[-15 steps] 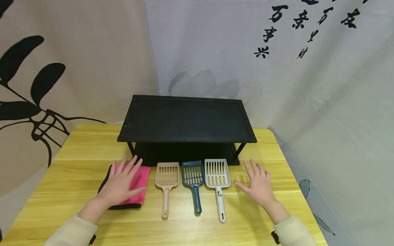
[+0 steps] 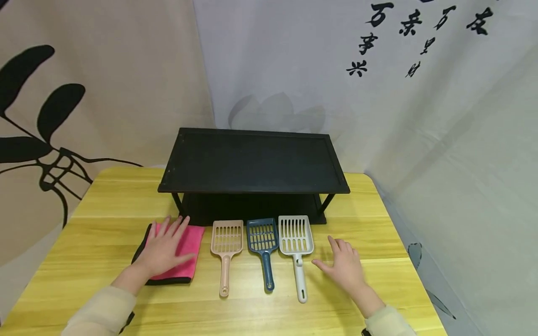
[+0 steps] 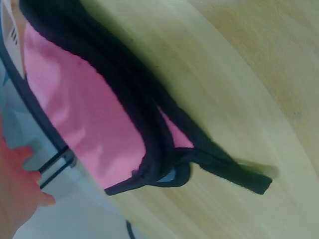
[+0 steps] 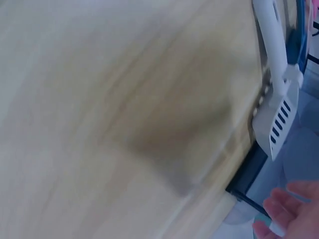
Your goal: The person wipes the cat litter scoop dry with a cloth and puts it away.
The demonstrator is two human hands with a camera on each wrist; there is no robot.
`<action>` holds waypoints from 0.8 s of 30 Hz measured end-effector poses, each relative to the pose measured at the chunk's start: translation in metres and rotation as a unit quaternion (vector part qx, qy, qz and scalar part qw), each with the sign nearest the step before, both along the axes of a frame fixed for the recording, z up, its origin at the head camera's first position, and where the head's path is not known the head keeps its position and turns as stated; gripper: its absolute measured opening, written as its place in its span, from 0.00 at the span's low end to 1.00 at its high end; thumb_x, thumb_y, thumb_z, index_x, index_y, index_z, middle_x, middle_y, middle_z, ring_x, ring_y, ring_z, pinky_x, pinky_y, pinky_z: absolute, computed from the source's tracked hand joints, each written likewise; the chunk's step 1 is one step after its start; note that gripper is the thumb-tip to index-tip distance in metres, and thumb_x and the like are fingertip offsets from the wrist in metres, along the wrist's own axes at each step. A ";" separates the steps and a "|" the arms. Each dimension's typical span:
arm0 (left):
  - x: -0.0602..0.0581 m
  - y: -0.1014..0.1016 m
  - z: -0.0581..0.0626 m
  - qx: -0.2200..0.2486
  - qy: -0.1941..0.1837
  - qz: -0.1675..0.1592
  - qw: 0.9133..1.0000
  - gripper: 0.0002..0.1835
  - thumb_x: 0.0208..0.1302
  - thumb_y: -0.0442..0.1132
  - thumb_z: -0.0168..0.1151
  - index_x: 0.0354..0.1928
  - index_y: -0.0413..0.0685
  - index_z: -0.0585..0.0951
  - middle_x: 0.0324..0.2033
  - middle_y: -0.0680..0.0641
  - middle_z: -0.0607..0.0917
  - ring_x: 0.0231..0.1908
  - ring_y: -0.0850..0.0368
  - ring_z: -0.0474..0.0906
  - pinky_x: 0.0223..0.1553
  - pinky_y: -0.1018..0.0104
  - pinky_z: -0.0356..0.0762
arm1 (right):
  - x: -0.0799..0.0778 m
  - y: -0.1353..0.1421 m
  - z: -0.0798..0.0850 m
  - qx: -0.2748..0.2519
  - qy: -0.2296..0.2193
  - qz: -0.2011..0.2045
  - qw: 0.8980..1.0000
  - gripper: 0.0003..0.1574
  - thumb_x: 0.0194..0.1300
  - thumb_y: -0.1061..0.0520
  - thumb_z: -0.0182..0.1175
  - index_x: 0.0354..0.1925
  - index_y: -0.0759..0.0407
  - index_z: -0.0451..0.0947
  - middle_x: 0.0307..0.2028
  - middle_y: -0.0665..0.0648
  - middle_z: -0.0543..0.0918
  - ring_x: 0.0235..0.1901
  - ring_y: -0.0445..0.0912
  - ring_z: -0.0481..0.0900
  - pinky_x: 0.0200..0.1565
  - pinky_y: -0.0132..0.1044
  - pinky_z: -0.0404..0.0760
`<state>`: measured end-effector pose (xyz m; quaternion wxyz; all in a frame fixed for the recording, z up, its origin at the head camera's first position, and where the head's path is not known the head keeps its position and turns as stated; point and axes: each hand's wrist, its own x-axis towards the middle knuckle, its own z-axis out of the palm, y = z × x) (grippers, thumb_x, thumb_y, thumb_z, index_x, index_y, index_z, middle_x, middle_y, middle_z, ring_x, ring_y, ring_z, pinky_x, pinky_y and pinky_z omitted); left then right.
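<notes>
Three slotted litter scoops lie side by side on the table: a pink-beige scoop [image 2: 225,273], a blue scoop [image 2: 267,270] and a white scoop [image 2: 300,277]. My left hand [image 2: 161,252] is spread over a folded pink cloth with black edging [image 2: 191,247]. In the left wrist view a gap shows between those fingers and the pink cloth [image 3: 89,109]. To the right of the white scoop, my right hand [image 2: 348,266] hovers with fingers apart, holding nothing. The right wrist view shows its fingers [image 4: 279,209] apart from the white scoop [image 4: 274,50].
A black two-tier rack [image 2: 252,161] stands at the back of the wooden table [image 2: 126,200], just behind the scoop heads. Behind it hangs a pale curtain [image 2: 286,60] with black writing and leaf prints.
My right hand has moved left and slightly down, closer to the white scoop. The left hand has stayed over the pink cloth, and the head view has shifted slightly.
</notes>
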<state>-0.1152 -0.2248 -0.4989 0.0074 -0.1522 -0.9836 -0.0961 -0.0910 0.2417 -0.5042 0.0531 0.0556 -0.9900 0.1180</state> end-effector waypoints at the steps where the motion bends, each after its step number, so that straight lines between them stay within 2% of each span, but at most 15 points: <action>1: -0.001 0.000 -0.002 -0.004 0.000 0.002 1.000 0.53 0.51 0.64 0.62 0.71 0.41 0.53 0.65 0.33 0.62 0.66 0.29 0.49 0.62 0.30 0.40 | 0.001 -0.001 -0.002 0.002 -0.008 0.001 1.000 0.53 0.49 0.30 0.63 0.61 0.64 0.68 0.52 0.65 0.75 0.53 0.60 0.71 0.54 0.58 0.67; 7: -0.005 -0.001 -0.013 0.004 -0.010 0.010 1.000 0.52 0.52 0.63 0.62 0.69 0.38 0.55 0.65 0.31 0.62 0.65 0.27 0.49 0.62 0.30 0.40 | 0.006 -0.010 -0.010 0.001 -0.041 0.005 0.999 0.50 0.50 0.30 0.62 0.59 0.62 0.70 0.52 0.63 0.76 0.54 0.59 0.71 0.55 0.56 0.67; 12: -0.006 -0.003 -0.025 0.005 -0.020 0.015 1.000 0.51 0.53 0.62 0.62 0.69 0.36 0.55 0.65 0.29 0.61 0.65 0.26 0.51 0.61 0.28 0.42 | 0.009 -0.016 -0.018 0.000 -0.059 0.016 0.998 0.46 0.50 0.28 0.61 0.54 0.61 0.75 0.50 0.60 0.77 0.53 0.57 0.71 0.55 0.55 0.68; 17: -0.006 -0.003 -0.034 -0.003 -0.033 0.010 0.999 0.47 0.55 0.61 0.61 0.67 0.35 0.61 0.65 0.29 0.62 0.63 0.27 0.55 0.60 0.29 0.48 | 0.010 -0.022 -0.022 0.004 -0.061 0.041 0.997 0.40 0.50 0.29 0.61 0.46 0.59 0.79 0.44 0.56 0.79 0.48 0.52 0.73 0.53 0.50 0.70; 24: -0.011 -0.001 -0.038 0.006 -0.052 0.015 0.998 0.45 0.52 0.62 0.62 0.64 0.36 0.66 0.63 0.29 0.65 0.62 0.27 0.58 0.60 0.30 0.51 | 0.011 -0.028 -0.024 0.009 -0.074 0.059 0.995 0.33 0.48 0.29 0.62 0.32 0.56 0.80 0.33 0.50 0.75 0.38 0.45 0.70 0.44 0.43 0.71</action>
